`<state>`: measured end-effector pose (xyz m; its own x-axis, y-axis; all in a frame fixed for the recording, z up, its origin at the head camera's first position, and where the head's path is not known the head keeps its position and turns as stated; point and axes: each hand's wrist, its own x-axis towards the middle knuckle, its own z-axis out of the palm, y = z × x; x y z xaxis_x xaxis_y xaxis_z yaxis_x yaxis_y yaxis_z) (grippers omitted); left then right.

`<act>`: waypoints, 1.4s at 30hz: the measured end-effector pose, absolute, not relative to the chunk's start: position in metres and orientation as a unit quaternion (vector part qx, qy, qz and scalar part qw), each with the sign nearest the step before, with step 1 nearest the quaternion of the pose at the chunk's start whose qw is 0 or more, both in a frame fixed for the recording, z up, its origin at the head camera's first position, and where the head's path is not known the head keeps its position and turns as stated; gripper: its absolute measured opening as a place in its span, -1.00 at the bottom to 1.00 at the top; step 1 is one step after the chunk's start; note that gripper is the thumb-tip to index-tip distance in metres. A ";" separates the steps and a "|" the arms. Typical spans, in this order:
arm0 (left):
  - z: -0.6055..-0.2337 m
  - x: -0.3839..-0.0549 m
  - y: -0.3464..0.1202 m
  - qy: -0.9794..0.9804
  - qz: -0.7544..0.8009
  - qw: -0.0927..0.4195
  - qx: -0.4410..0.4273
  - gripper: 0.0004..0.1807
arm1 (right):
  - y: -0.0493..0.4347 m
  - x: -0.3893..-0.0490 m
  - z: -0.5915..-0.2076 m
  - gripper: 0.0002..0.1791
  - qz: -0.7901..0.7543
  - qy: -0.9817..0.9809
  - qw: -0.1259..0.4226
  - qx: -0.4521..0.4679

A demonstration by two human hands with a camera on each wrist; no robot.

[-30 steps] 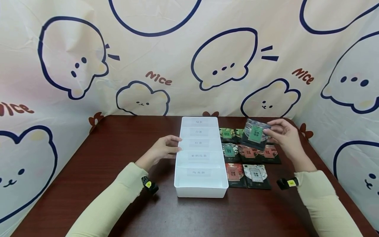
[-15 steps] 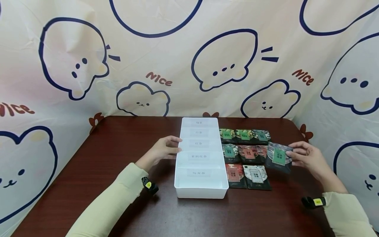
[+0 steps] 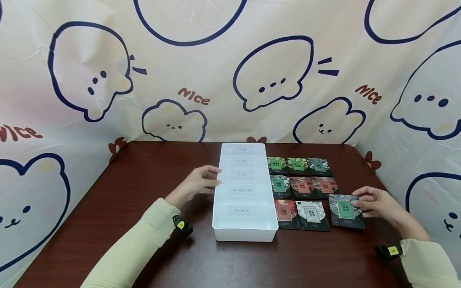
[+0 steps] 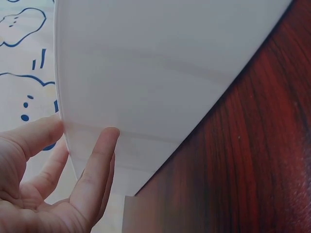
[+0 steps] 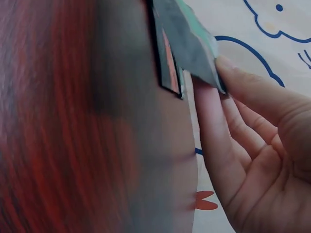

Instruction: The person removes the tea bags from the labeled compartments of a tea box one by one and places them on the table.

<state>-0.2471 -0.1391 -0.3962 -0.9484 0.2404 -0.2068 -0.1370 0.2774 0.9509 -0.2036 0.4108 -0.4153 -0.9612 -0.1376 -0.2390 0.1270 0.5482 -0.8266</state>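
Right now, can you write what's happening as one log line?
left hand: rests on white tray | right hand: pinches green-label packet at table | other packets: rows beside tray

Backdrop cloth: the word "Nice" in brown-red letters, seen left of centre, at upper right, and cut off at the far left edge.

White divided tray: five paper labels, one per compartment, in Chinese characters; too small to read with certainty.

Tea packets: label squares illegible.
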 end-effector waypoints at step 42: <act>-0.396 -0.248 -0.137 0.778 0.608 0.156 0.025 -0.53 | 0.401 -0.214 -0.426 -0.51 -0.407 0.895 0.180 -0.010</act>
<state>-0.2479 -0.1374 -0.3958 -0.9500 0.2282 -0.2132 -0.1514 0.2604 0.9536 -0.2145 0.4007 -0.4261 -0.9352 -0.1648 -0.3135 0.1280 0.6682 -0.7329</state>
